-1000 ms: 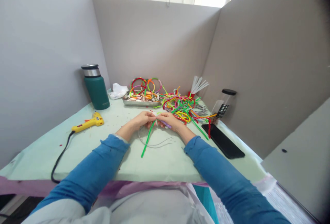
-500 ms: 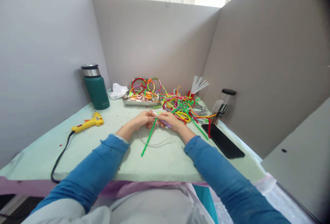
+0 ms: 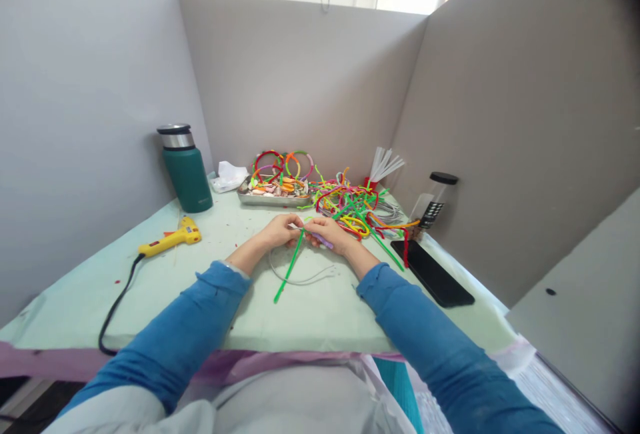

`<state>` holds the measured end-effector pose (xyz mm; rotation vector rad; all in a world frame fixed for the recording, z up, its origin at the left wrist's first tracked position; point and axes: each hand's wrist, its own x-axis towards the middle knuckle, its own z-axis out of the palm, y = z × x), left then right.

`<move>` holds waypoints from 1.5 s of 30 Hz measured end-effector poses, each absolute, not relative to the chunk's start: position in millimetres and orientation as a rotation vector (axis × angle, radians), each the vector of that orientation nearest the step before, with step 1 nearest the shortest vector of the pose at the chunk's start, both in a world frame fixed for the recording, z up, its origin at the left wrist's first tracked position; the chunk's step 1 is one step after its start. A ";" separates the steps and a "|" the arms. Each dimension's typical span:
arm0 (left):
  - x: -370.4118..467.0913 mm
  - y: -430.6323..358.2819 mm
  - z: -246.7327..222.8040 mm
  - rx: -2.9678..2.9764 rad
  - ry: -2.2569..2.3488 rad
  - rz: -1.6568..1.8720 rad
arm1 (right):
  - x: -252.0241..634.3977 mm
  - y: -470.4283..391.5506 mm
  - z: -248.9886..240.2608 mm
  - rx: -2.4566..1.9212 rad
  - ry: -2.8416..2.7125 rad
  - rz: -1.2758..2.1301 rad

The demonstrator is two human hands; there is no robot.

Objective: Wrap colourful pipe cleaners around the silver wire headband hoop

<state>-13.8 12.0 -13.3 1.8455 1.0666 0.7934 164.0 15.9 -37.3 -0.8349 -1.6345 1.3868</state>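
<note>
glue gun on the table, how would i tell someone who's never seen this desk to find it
Start at the tall green flask by the left wall. On the table just in front of it lies the glue gun. It is the only yellow tool, with a black cord trailing toward the near edge.

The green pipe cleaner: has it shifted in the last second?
No. The green pipe cleaner keeps its slant, its lower tip at the same spot on the table.
</note>
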 end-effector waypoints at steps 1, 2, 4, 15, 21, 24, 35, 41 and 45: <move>-14.4 12.2 -13.9 1.861 1.072 0.791 | 163.9 15.8 -37.1 -0.837 -1.638 1.387; -14.9 12.3 -14.4 1.885 1.081 0.792 | 163.8 15.8 -37.0 -0.836 -1.641 1.388; -15.6 12.1 -14.7 1.964 1.107 0.802 | 163.6 16.0 -37.1 -0.827 -1.641 1.390; -16.5 10.7 -7.8 2.387 1.091 0.932 | 164.0 18.1 -38.0 -0.802 -1.583 1.434; -18.2 12.0 -9.9 2.433 1.042 0.937 | 163.9 21.6 -41.4 -0.785 -1.566 1.440; -18.5 12.5 -9.7 2.425 1.038 0.933 | 164.0 22.0 -41.5 -0.788 -1.555 1.445; -19.5 13.2 -8.9 2.428 1.008 0.935 | 164.7 23.9 -43.0 -0.786 -1.546 1.441; -19.7 14.4 -9.9 2.442 0.980 0.954 | 164.4 23.5 -42.5 -0.772 -1.575 1.429; -19.3 13.9 -9.5 2.426 0.981 0.955 | 164.4 22.8 -42.2 -0.772 -1.571 1.427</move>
